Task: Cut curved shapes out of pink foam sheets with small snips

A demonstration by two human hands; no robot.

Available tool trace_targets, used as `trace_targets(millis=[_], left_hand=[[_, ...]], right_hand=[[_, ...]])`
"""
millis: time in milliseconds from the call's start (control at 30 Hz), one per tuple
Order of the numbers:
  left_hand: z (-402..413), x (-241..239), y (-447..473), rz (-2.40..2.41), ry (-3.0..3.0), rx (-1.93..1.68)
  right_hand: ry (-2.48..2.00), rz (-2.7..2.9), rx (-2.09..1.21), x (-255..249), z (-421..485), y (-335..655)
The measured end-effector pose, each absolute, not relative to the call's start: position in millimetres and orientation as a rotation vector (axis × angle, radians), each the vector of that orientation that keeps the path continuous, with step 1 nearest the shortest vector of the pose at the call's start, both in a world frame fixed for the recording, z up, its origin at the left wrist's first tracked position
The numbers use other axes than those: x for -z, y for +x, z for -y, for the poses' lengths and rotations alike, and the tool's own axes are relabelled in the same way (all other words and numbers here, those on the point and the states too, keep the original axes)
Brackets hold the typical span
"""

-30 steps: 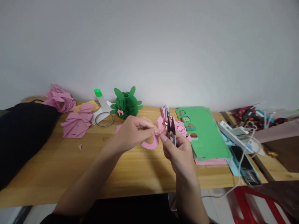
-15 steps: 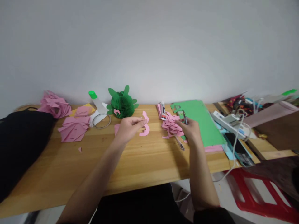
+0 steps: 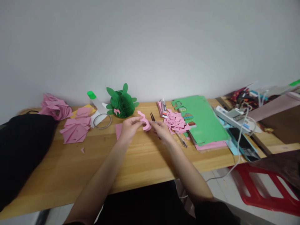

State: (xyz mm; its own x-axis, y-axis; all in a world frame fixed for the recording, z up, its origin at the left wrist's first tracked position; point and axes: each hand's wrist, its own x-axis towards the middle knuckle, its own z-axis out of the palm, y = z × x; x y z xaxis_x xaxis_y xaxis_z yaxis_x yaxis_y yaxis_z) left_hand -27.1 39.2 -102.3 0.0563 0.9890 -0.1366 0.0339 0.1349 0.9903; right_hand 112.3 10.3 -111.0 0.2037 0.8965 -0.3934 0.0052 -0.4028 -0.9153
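Observation:
Pinched in my left hand (image 3: 130,127) is a wavy, curled strip of pink paper (image 3: 145,122), held above the table. My right hand (image 3: 162,130) grips small scissors (image 3: 152,117), whose slightly parted dark blades point away from me. Its fingertips are close to the strip's right end; whether they touch it I cannot tell. A flat piece of pink paper (image 3: 118,129) lies partly beneath my left hand. Behind that hand stands a green honeycomb-paper ball (image 3: 123,104) with leaf-shaped pieces and a small pink paper shape (image 3: 116,111) on it. The scissors' handles are hidden by my fingers.
Pink scraps (image 3: 176,122), a glue tube (image 3: 164,108) and a pen-like tool (image 3: 182,140) lie right of centre. Beyond are green sheets (image 3: 206,120), a phone (image 3: 243,143) and a power strip (image 3: 232,118). Leftward are folded pink papers (image 3: 76,129), a tape ring (image 3: 102,121) and a black bag (image 3: 25,147).
My right hand has moved left with the scissors, from over the pink scraps to beside the strip. My left hand still holds the strip, which has turned slightly.

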Motion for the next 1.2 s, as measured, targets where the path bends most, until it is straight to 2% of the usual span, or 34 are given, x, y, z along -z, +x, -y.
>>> trace_targets(millis=[367,533,1200], left_hand=[[-51,134,-25,-1.377,1.579,-1.115],[-51,146,-30,-1.433,1.805,-1.018],[-62,173,-30,-1.481,2.183,-0.774]], right_hand=[[-1.719,0.699,-1.405,124,-22,119],[-1.739,0.702,-1.425,139,-25,119],[-1.891,1.053,-1.177,150,-30,117]])
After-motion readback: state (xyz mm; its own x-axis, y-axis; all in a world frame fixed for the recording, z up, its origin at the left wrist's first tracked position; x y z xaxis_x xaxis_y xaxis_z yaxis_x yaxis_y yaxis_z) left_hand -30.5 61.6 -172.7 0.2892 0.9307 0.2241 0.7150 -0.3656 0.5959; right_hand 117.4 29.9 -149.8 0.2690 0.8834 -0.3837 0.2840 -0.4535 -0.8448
